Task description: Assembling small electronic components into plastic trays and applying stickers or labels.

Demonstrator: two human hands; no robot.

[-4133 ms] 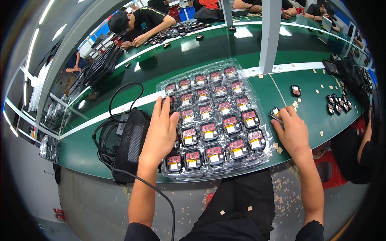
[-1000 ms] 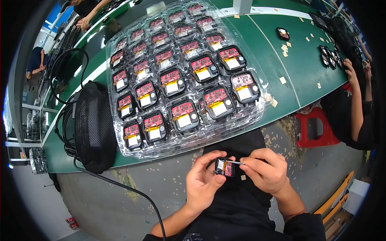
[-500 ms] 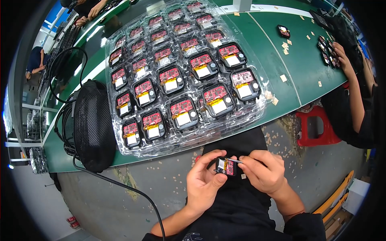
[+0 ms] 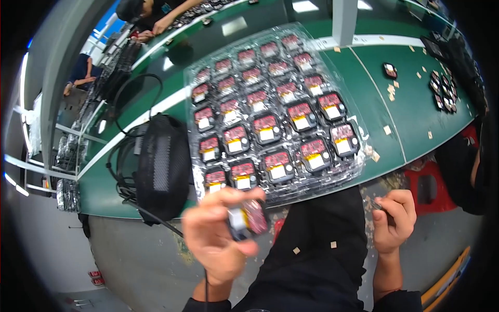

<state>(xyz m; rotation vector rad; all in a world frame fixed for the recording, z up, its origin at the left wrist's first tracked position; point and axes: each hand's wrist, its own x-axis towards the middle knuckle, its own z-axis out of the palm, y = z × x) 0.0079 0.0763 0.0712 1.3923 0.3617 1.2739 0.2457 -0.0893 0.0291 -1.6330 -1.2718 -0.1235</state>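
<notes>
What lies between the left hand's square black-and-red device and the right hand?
In the head view, black fabric trousers, with grey floor showing either side.

Twenty-five circuit modules (image 4: 266, 129) sit in the clear tray (image 4: 338, 169); the left hand (image 4: 214, 249) holds one loose module (image 4: 252, 218); one black mesh bag (image 4: 163, 166) lies left.

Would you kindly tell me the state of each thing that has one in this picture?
Left hand, closed on the held device
Held device, red board exposed, blurred
Right hand, closed on a small grey object, indistinct
Clear tray, loaded with devices
Black bag, open or shut unclear
Black cable, partly coiled
Lone device, lying outside the tray
</notes>
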